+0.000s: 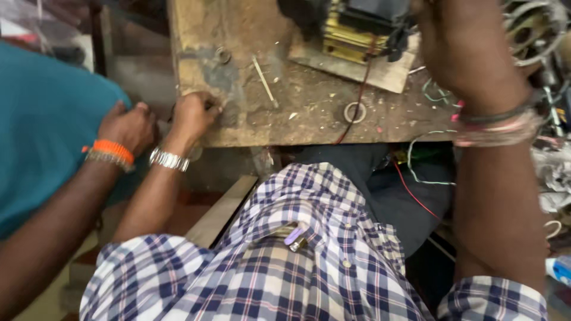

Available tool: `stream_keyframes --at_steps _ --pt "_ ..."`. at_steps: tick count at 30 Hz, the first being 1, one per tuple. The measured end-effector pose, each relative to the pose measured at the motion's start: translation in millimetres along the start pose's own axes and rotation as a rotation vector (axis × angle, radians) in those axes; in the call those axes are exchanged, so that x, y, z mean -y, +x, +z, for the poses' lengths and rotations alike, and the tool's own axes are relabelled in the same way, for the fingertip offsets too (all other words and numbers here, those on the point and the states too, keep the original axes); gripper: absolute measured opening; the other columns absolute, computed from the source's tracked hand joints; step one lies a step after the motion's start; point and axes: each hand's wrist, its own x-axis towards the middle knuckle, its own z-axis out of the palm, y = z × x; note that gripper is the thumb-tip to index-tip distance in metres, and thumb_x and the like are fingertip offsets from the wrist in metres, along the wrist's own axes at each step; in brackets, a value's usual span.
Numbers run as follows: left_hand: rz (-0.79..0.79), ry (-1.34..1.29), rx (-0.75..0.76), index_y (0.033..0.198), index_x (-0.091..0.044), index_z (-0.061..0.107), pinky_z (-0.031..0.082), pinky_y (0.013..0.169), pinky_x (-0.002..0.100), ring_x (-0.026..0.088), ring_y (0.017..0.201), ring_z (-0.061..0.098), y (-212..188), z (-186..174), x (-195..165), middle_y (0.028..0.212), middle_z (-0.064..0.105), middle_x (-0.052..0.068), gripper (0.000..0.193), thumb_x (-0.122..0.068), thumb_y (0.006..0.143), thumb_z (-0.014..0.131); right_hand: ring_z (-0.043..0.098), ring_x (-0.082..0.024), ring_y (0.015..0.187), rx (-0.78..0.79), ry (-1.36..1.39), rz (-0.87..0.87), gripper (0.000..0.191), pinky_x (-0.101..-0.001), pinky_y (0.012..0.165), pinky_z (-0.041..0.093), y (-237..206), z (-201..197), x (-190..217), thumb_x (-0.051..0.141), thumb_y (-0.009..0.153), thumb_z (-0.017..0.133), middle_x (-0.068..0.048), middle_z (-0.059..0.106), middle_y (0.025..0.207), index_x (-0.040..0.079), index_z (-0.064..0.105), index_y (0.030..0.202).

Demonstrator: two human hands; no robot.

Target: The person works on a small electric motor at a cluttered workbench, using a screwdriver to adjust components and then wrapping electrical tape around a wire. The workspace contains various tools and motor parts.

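The left hand [193, 113] sits at the near-left corner of the worn wooden desk [309, 119], fingers curled shut and pinched on something small and dark at the edge; what it is cannot be told. Pressed against the corner like this, the hand has the wood as a brace for fine work. A metal watch is on its wrist. Just beside it, a co-worker's hand [128, 126] with an orange band is closed into a loose fist, near enough to share the spot.

The right hand [458, 47] reaches up across the far side of the desk toward a yellow-and-black coil block [357, 30] resting on a small board [380, 71], which keeps it raised off the littered top. Whether its fingers are shut or spread I cannot tell, as they are out of view. A red wire [357, 101] runs from the block down over the front edge, passing a small ring [355, 112]. A thin stick [263, 80] lies loose nearby.
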Motion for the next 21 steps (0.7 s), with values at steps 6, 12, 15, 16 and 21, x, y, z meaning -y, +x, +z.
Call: stream_keyframes --at_steps 6,12,15,16,21 --pt "0.015 0.184 0.095 0.088 -0.005 0.075 0.055 0.07 0.051 0.041 0.08 0.07 -5 11 -1 0.085 0.072 0.022 0.022 -0.024 0.078 0.08 0.068 -0.032 0.085 -0.04 0.074 0.053 0.011 -0.0413 0.073 0.051 -9 9 8 -0.012 0.097 0.066 -0.014 0.071 0.094 -0.003 0.064 0.104" --pt "0.242 0.422 0.081 0.083 -0.005 0.072 0.055 0.07 0.051 0.042 0.082 0.068 -9 21 -5 0.087 0.071 0.021 0.01 -0.014 0.081 0.068 0.071 -0.034 0.088 -0.065 0.229 0.112 0.025 -0.0398 0.076 0.055 -2 1 14 -0.018 0.094 0.059 -0.017 0.07 0.097 -0.001 0.064 0.111" --pt "0.398 0.601 0.027 0.085 -0.007 0.07 0.056 0.071 0.045 0.033 0.086 0.07 -15 28 -12 0.091 0.069 0.015 0.009 -0.009 0.081 0.063 0.069 -0.039 0.095 -0.148 0.094 0.082 0.036 -0.0432 0.08 0.055 0 -4 17 -0.014 0.09 0.062 -0.02 0.069 0.105 -0.002 0.062 0.124" --pt "0.426 0.654 0.013 0.087 -0.007 0.07 0.056 0.071 0.043 0.03 0.086 0.07 -18 29 -15 0.09 0.068 0.013 0.01 -0.008 0.082 0.062 0.067 -0.042 0.103 -0.146 0.098 0.04 0.038 -0.0439 0.085 0.055 0 -5 18 -0.011 0.09 0.062 -0.023 0.068 0.111 -0.003 0.059 0.128" --pt "0.446 0.683 -0.11 0.093 -0.009 0.07 0.055 0.074 0.042 0.028 0.092 0.07 -24 34 -22 0.094 0.07 0.011 0.013 -0.011 0.082 0.063 0.073 -0.032 0.104 -0.038 0.296 0.201 0.032 -0.0422 0.092 0.058 3 -6 15 -0.004 0.102 0.066 -0.015 0.072 0.113 0.005 0.061 0.133"
